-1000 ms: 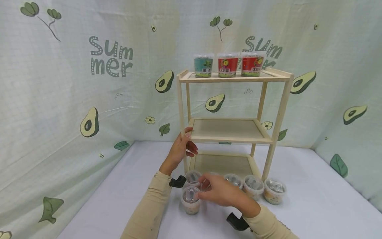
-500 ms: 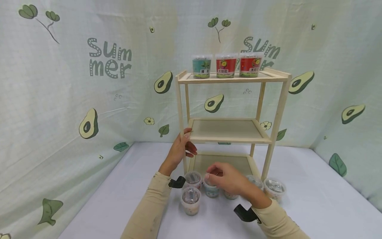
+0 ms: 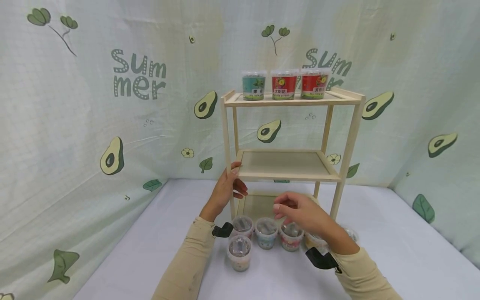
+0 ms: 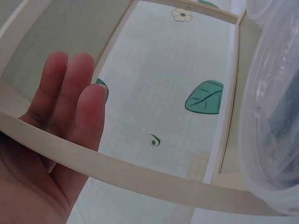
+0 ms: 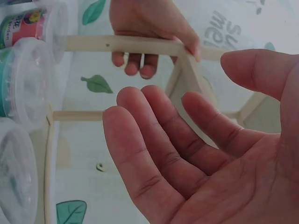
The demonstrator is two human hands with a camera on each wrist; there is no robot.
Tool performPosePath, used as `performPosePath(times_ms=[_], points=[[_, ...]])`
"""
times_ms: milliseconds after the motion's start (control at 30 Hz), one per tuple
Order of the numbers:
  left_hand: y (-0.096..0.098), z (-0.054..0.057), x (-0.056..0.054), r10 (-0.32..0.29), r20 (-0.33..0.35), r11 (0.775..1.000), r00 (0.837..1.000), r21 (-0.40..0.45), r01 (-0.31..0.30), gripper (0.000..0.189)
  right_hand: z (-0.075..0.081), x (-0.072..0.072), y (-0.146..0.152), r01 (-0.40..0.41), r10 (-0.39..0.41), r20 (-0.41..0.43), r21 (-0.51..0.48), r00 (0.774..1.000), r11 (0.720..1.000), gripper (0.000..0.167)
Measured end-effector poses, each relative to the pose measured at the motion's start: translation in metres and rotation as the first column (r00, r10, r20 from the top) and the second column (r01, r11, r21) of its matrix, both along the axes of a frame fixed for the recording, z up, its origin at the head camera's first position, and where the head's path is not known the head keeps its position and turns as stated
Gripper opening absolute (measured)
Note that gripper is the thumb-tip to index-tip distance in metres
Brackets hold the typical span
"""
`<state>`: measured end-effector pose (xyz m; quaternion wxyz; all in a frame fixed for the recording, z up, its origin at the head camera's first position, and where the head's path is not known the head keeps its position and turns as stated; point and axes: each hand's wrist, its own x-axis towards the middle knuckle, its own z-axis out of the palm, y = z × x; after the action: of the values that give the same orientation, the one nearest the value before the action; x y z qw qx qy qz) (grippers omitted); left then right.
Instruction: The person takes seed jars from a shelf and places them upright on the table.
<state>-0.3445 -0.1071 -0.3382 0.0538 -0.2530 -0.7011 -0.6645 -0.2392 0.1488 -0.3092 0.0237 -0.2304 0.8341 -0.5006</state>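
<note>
My left hand (image 3: 222, 189) grips the left front post of a wooden shelf rack (image 3: 288, 176), at the middle shelf. In the left wrist view, several fingers (image 4: 88, 112) extend past the post. My right hand (image 3: 305, 212) hovers, fingers loosely bent and holding nothing, above a row of lidded plastic cups before the bottom shelf. Below it are a pink-red cup (image 3: 291, 237) and a yellowish cup (image 3: 314, 242), partly hidden; a blue cup (image 3: 266, 235) is to the left. One pale cup (image 3: 239, 254) stands in front of the row's leftmost cup (image 3: 242, 225).
On the top shelf stand a teal-labelled cup (image 3: 253, 86) and two red-labelled cups, the nearer to it being the middle red cup (image 3: 283, 85). A white cloth covers the table (image 3: 138, 250). Printed curtain (image 3: 168, 125) hangs behind and beside the rack.
My right hand has moved right and slightly up along the cup row, uncovering the blue and pink-red cups. My left hand has stayed on the rack.
</note>
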Motion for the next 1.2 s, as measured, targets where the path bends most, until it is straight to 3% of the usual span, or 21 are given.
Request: performPosePath(times_ms=[733, 1200], points=[[0.000, -0.004, 0.001, 0.018, -0.002, 1.000, 1.000, -0.004, -0.018, 0.047, 0.022, 0.001, 0.046, 0.041, -0.047, -0.063, -0.095, 0.997, 0.995, 0.035], [-0.002, -0.002, -0.002, -0.007, 0.018, 1.000, 1.000, -0.029, 0.008, 0.050, 0.034, 0.006, 0.074, 0.125, -0.138, -0.113, -0.113, 0.984, 0.986, 0.037]])
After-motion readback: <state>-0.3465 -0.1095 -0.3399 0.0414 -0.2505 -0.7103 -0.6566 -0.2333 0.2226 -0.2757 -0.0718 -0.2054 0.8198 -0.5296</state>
